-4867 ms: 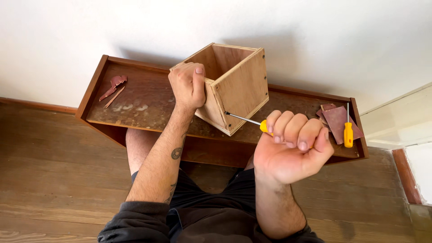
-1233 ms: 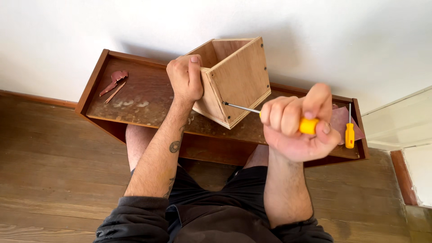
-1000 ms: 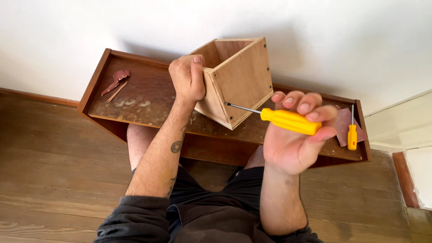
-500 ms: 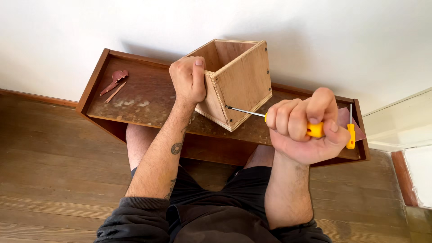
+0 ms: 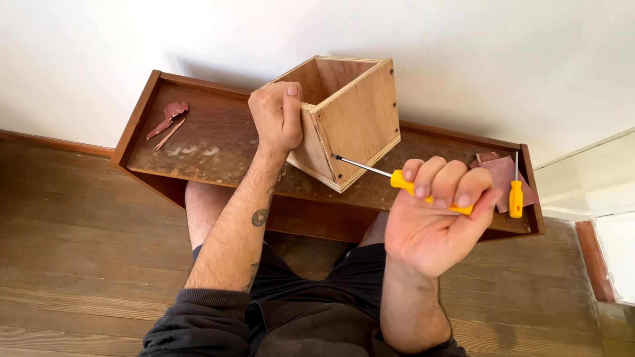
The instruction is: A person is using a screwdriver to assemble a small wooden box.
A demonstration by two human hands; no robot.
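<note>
left hand (image 5: 278, 116) grips the wooden box (image 5: 350, 119); right hand (image 5: 440, 211) is closed around a yellow screwdriver (image 5: 403, 182), tip touching the box.

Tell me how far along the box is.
Done: the box stands assembled, screw heads along its right edge. In hand: left hand steadies it; right hand drives the screwdriver at the lower corner. Left: seating that screw; hidden sides can't be judged.

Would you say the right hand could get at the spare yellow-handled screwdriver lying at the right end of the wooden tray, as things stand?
Probably yes: the spare yellow-handled screwdriver lies uncovered beside the right hand, nothing between them. But that hand's fingers are wrapped around another yellow screwdriver, so it would need freeing first.
</note>
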